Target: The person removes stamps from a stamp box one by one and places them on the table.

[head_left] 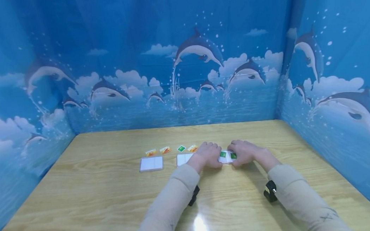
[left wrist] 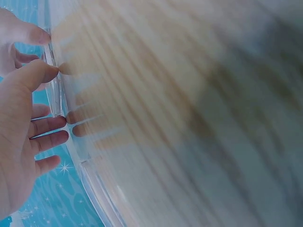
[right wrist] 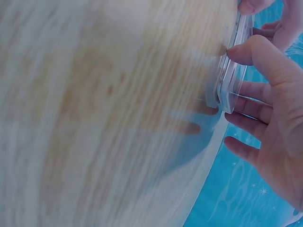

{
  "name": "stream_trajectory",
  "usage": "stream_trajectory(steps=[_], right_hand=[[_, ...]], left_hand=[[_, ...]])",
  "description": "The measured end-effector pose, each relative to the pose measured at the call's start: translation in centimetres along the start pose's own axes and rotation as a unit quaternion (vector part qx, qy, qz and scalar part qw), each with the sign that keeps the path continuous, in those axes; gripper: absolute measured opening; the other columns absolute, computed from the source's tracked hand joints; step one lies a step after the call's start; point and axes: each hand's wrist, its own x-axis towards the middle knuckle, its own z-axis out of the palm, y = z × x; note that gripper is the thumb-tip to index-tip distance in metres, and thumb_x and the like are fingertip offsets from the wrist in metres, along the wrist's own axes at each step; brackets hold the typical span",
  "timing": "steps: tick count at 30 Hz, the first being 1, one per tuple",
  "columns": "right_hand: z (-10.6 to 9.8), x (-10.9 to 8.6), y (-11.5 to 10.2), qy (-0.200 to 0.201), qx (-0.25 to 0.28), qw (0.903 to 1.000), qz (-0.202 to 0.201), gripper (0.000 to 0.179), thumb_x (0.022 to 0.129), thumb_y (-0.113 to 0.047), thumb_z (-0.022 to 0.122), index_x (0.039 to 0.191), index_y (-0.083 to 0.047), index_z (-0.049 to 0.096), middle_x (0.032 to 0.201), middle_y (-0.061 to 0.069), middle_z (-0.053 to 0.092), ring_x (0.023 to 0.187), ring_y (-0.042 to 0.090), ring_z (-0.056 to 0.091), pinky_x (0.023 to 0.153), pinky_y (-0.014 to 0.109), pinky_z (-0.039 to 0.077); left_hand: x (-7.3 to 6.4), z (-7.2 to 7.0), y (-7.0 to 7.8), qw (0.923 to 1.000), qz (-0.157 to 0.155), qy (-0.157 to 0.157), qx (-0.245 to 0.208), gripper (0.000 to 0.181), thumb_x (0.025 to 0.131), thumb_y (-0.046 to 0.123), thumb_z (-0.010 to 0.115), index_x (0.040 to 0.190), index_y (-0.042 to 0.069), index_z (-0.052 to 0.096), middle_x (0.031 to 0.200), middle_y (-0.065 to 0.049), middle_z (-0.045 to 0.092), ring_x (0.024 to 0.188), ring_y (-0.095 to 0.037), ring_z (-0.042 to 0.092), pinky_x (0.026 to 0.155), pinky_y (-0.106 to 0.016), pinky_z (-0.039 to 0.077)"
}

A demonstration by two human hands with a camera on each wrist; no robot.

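A flat clear plastic case (head_left: 224, 159) with two green-printed pieces on its white face lies between my hands at the right end of a row. My left hand (head_left: 209, 154) grips its left end, thumb on the near edge and fingers on the far edge. At the other end my right hand (head_left: 245, 152) holds it the same way. Seen edge-on in the right wrist view, the transparent case (right wrist: 231, 80) shows layered edges between thumb and fingers. My left thumb (left wrist: 40, 73) presses its near edge in the left wrist view.
To the left lie a white-faced case (head_left: 151, 164) and another white-faced case (head_left: 182, 159), partly covered by my left hand. Behind them are small orange-red printed pieces (head_left: 165, 150) and a green piece (head_left: 181, 148). A blue dolphin-print curtain (head_left: 178, 105) borders the wooden table (head_left: 113, 197).
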Motion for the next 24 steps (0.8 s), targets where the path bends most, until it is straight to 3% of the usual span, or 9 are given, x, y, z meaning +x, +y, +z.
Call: stream_trajectory(steps=[12,24], right_hand=[[0.01,0.04,-0.05,-0.004,0.016,0.9998,-0.01,0.06,0.072,-0.034,0.071,0.121,-0.003,0.056,0.109,0.008,0.054,0.091,0.02,0.051,0.081,0.041,0.044],[-0.15,0.33,-0.04,-0.004,0.013,0.9999,-0.01,0.061,0.07,-0.032,0.072,0.12,-0.002,0.055,0.11,0.01,0.055,0.093,0.022,0.051,0.082,0.042,0.044]], left_hand=[[-0.03,0.12,-0.08,0.9999,0.009,0.001,0.009,0.06,0.087,0.05,0.053,0.132,0.012,0.047,0.127,-0.003,0.051,0.118,-0.019,0.044,0.105,-0.038,0.028],[0.04,0.31,-0.25,0.9956,0.038,0.028,0.081,0.059,0.089,0.052,0.047,0.132,0.012,0.045,0.125,-0.003,0.05,0.115,-0.018,0.044,0.102,-0.036,0.031]])
